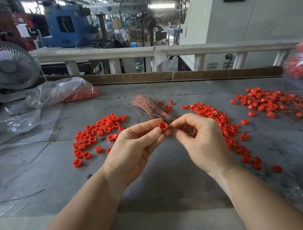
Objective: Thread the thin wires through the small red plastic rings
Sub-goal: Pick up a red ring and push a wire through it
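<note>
One red ring [163, 126] sits pinched in my left hand [132, 151], opening toward my right hand [200, 139], whose grip pinches a wire too thin to see.

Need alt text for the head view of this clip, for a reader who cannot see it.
Two bare hands meet above a grey table: the left hand pinches a red ring, and the right hand pinches at the ring's side. A copper wire bundle lies behind, with loose red rings scattered either side.
</note>
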`<action>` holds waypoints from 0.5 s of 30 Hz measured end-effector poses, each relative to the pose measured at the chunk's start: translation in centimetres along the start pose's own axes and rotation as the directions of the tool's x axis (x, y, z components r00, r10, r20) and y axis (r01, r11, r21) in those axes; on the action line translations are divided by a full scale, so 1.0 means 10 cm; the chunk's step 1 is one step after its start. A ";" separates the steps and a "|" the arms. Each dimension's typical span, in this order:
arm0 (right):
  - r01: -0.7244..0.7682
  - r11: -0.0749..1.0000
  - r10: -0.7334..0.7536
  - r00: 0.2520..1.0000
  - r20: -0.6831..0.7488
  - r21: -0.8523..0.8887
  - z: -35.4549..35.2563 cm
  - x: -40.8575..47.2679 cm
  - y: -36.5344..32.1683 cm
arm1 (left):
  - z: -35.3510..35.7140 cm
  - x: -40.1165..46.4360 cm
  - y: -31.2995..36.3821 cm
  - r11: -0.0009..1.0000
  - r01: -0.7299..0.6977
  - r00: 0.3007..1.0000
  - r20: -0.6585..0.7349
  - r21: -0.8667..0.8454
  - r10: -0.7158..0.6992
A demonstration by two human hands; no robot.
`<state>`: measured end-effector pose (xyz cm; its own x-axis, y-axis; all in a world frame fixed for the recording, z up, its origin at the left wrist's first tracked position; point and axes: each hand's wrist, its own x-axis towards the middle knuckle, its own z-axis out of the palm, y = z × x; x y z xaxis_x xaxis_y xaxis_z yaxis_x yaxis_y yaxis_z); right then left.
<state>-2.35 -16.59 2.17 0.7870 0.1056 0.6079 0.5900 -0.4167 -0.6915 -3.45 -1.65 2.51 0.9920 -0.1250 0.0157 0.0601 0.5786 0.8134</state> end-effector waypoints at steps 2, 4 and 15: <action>-0.001 1.000 0.001 1.000 -0.002 0.006 0.00 0.00 0.00 | 0.00 0.00 0.00 1.000 0.002 1.000 0.007 -0.015 -0.002; 0.003 1.000 -0.003 1.000 -0.006 0.013 0.00 0.00 0.01 | 0.00 0.00 0.00 1.000 0.003 1.000 0.017 -0.028 -0.002; 0.083 0.997 -0.083 0.994 -0.069 -0.004 0.01 0.01 0.04 | 0.02 -0.01 0.02 0.998 0.037 0.998 0.044 -0.049 -0.035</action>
<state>-2.02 -16.65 1.97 0.7210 0.0775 0.6886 0.6525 -0.4105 -0.6370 -3.59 -1.64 2.78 0.9834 -0.1808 0.0128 0.1024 0.6120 0.7842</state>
